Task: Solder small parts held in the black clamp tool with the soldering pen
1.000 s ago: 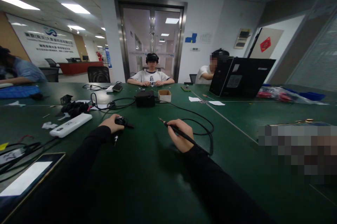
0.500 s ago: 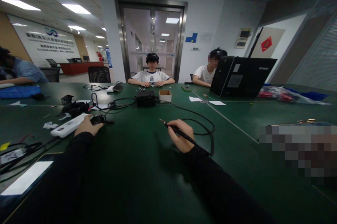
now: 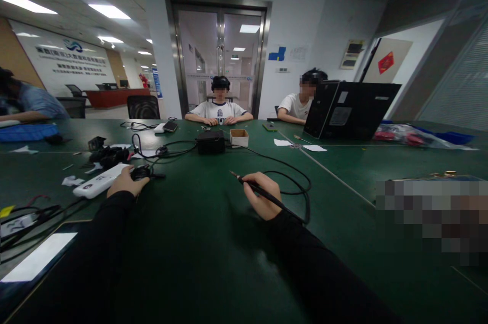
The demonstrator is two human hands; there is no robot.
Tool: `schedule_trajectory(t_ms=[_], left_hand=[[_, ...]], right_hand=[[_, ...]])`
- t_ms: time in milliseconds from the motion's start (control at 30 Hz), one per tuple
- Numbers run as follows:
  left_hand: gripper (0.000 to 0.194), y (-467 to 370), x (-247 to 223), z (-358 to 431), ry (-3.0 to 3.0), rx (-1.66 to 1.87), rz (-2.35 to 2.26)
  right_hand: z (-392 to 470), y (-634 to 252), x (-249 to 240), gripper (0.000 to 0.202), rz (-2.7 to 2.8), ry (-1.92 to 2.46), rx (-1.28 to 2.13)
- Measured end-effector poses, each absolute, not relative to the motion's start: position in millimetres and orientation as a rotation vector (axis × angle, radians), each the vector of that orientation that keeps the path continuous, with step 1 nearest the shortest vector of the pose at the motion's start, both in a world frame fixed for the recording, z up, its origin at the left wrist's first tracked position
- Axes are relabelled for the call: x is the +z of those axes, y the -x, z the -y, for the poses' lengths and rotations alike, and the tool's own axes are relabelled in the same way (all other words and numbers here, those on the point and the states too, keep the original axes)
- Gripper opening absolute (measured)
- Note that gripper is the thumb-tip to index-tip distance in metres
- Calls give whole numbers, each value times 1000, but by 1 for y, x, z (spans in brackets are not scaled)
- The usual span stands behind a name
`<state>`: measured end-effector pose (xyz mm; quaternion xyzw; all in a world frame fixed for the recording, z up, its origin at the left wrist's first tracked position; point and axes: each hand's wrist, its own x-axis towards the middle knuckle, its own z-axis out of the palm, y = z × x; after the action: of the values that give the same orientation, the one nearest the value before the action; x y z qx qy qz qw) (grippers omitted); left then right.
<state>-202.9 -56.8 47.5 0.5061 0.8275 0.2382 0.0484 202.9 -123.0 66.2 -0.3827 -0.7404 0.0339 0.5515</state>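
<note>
In my right hand is a slim black soldering iron, gripped like a pen. Its pointed metal tip aims to the upper left, above the bare green tabletop. A black cord loops from the iron's rear end toward a black box-shaped unit. My left hand lies at the far end of a white power strip. Its thumb and fingers curl around a bunched black cable, partly hidden by the hand.
A small cardboard box stands beside the black unit. A phone-like device lies at lower left, near tangled cables. Across the table sit two people, with a black computer case at right. Paper pieces lie nearby.
</note>
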Motion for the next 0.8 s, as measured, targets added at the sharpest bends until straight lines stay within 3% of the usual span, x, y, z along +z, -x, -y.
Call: schedule_trajectory(t_ms=[533,800], left_hand=[[69,198,51,57,-1546,638,-2579],[78,183,56,49,-1590,614,-2527]], right_hand=[[122,-205,63,13,1766,919,74],[122,-204,64,12,1770,912,83]])
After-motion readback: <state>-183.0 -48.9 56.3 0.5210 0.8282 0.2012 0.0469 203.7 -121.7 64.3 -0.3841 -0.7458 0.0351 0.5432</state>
